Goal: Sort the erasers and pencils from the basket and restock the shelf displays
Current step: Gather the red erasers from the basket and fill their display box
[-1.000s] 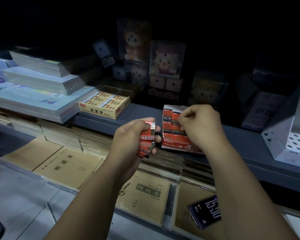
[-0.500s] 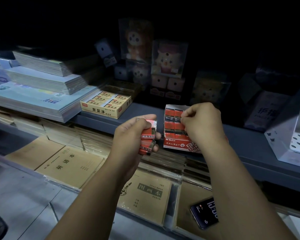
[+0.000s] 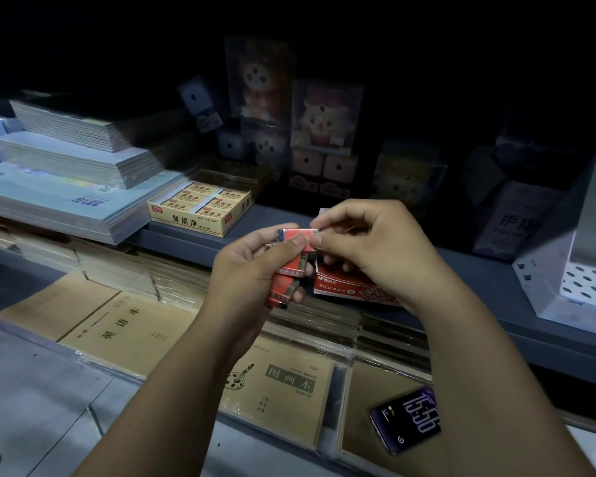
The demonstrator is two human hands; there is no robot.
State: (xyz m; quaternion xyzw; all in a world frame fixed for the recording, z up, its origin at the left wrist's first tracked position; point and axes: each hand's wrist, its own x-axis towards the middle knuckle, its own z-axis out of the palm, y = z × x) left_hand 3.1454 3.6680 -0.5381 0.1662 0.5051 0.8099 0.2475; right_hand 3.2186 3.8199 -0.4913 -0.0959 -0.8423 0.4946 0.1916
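My left hand grips a small stack of red-wrapped erasers in front of the shelf. My right hand pinches the top eraser of that stack between thumb and forefinger. Right behind and below my right hand, a red eraser display box lies on the grey shelf, mostly hidden by the hand. A yellow box of erasers stands on the same shelf further left.
Stacks of notebooks fill the shelf's left end. Boxed plush toys stand at the back. A white perforated stand is at the right. Brown exercise books and a phone lie on the lower display.
My right hand has left the red display box and come to the stack in my left hand, where it now pinches the top eraser. My left hand has risen slightly.
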